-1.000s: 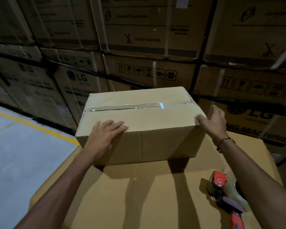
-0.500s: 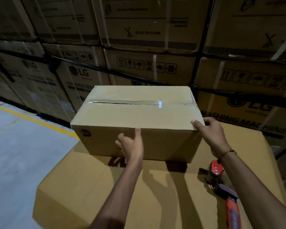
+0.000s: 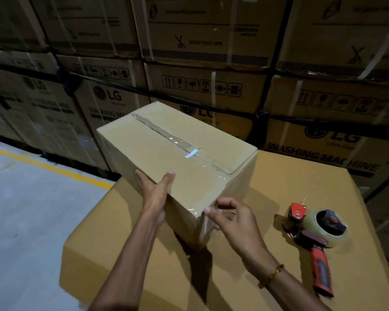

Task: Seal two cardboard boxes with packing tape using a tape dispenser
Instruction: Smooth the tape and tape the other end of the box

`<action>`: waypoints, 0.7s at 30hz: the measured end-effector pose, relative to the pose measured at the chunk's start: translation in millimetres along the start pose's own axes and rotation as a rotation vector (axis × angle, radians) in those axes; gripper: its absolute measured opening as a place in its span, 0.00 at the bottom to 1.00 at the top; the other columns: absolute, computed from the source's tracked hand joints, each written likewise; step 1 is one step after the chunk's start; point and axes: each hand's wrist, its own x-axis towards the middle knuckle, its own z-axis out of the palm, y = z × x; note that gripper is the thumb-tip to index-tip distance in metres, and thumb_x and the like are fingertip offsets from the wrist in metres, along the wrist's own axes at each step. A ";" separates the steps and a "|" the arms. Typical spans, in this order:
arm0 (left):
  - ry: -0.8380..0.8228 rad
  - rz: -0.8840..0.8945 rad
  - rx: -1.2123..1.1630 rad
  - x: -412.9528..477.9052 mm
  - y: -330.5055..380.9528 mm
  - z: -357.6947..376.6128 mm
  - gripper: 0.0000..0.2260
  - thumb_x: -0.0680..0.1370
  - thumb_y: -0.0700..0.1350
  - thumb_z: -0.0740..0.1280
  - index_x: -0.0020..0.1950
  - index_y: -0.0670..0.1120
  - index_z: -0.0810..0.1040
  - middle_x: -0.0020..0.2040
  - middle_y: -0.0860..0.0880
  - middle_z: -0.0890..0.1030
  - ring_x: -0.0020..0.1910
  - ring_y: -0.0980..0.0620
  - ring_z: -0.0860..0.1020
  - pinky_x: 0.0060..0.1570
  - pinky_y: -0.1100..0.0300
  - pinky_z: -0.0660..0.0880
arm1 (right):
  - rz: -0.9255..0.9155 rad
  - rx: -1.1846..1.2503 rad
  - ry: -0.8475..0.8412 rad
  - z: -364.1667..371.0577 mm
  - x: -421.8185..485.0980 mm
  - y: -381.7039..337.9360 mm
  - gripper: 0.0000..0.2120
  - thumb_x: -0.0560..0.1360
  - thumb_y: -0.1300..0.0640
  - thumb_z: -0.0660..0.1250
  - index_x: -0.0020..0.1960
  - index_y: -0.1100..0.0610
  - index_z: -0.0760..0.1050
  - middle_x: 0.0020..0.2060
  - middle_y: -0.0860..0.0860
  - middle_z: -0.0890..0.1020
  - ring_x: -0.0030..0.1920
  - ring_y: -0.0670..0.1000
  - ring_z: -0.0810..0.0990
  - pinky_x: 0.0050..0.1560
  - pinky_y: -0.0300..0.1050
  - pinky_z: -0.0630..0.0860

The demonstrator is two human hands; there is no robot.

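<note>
A small cardboard box (image 3: 164, 151) sits turned at an angle on a large carton (image 3: 290, 191). Clear tape runs along its top seam and down the near end. My left hand (image 3: 155, 191) lies flat against the box's near left side, fingers apart, thumb on the top edge. At the box's near corner my right hand (image 3: 231, 218) hovers with curled, spread fingers that touch the taped end. The tape dispenser (image 3: 314, 234), red with a clear roll, lies on the large carton to the right, untouched.
Stacked washing-machine cartons (image 3: 207, 63) form a wall close behind, bound with black straps. A grey floor with a yellow line (image 3: 45, 164) lies to the left, below the large carton's edge.
The small box has been rotated so one corner points toward me. My left hand shifted to its near left side; my right hand came off the far right edge to the near corner.
</note>
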 end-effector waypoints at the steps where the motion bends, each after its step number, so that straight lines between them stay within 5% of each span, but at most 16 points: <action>1: -0.060 -0.010 -0.003 4.8 4.1 -10.9 0.58 0.65 0.61 0.79 0.81 0.59 0.41 0.79 0.55 0.61 0.75 0.51 0.65 0.74 0.47 0.63 | -0.018 0.038 -0.025 0.9 -1.5 -0.7 0.13 0.73 0.47 0.77 0.53 0.50 0.80 0.48 0.47 0.85 0.48 0.46 0.85 0.52 0.52 0.84; 4: -0.228 -0.002 0.023 18.9 12.2 -27.8 0.48 0.68 0.53 0.78 0.81 0.54 0.54 0.73 0.57 0.73 0.67 0.52 0.75 0.72 0.42 0.66 | -0.111 0.068 0.134 -11.9 9.5 0.7 0.06 0.77 0.52 0.73 0.51 0.51 0.78 0.43 0.49 0.84 0.44 0.45 0.83 0.43 0.38 0.79; 8: -0.317 0.013 0.081 25.9 23.0 -22.3 0.46 0.68 0.53 0.78 0.80 0.55 0.57 0.73 0.56 0.73 0.67 0.51 0.75 0.69 0.39 0.68 | -0.066 0.134 0.472 -50.4 48.0 13.2 0.14 0.79 0.45 0.70 0.58 0.52 0.71 0.53 0.52 0.75 0.52 0.52 0.76 0.47 0.42 0.73; 11: -0.406 0.038 0.123 32.4 32.1 -14.7 0.36 0.75 0.47 0.74 0.79 0.57 0.61 0.68 0.56 0.77 0.63 0.53 0.77 0.67 0.40 0.71 | 0.035 0.068 0.404 -74.3 73.5 10.2 0.29 0.80 0.42 0.67 0.75 0.53 0.63 0.69 0.51 0.69 0.64 0.52 0.71 0.55 0.44 0.70; 13: -0.479 0.064 0.173 37.6 37.0 -9.8 0.29 0.77 0.46 0.73 0.75 0.58 0.67 0.65 0.57 0.79 0.63 0.53 0.77 0.64 0.42 0.74 | 0.075 0.065 0.314 -82.3 80.5 3.5 0.31 0.82 0.42 0.64 0.79 0.53 0.60 0.66 0.50 0.70 0.62 0.51 0.71 0.54 0.45 0.69; 18: -0.599 0.130 0.228 48.0 45.6 0.8 0.22 0.80 0.45 0.70 0.71 0.61 0.71 0.63 0.61 0.79 0.61 0.57 0.78 0.52 0.53 0.76 | 0.071 -0.127 0.364 -98.6 67.7 14.3 0.21 0.80 0.40 0.66 0.67 0.51 0.72 0.54 0.46 0.78 0.53 0.52 0.77 0.50 0.54 0.78; 21: -0.563 0.212 0.235 55.7 51.7 11.7 0.18 0.82 0.41 0.65 0.71 0.54 0.72 0.63 0.56 0.81 0.54 0.59 0.82 0.49 0.59 0.79 | 0.090 -0.124 0.411 -91.5 46.4 20.0 0.17 0.78 0.38 0.67 0.58 0.48 0.73 0.51 0.45 0.78 0.47 0.49 0.78 0.49 0.59 0.80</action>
